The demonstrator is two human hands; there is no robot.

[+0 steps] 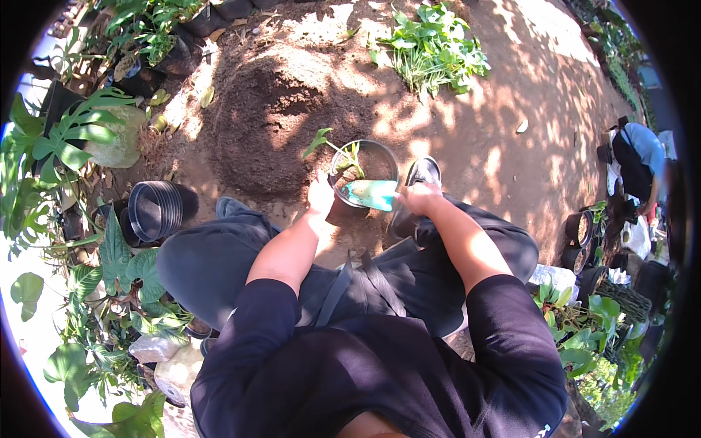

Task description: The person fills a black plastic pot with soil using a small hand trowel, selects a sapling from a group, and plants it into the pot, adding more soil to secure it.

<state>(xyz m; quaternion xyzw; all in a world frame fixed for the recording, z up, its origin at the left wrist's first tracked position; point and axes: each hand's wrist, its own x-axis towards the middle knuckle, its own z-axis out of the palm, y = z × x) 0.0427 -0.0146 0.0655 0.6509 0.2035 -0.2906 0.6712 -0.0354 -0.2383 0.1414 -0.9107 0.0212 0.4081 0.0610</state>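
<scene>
A round dark plastic plant pot (388, 155) stands between my feet at the foot of a mound of brown soil (257, 126). In it is a small green plant cutting (355, 159) with a leaf reaching over the left rim. My left hand (321, 194) holds the pot's left side; its fingertips are partly hidden. My right hand (419, 197) grips a turquoise hand trowel (378, 194), whose soil-marked blade lies over the near part of the pot's opening. Some soil shows inside the pot.
Stacked black pots (156, 211) lie left of my knee. A heap of leafy cuttings (432, 49) lies on the ground beyond the pot. Potted plants and a stone (118, 137) line the left. At far right a person (638, 159) bends near small pots (579, 229).
</scene>
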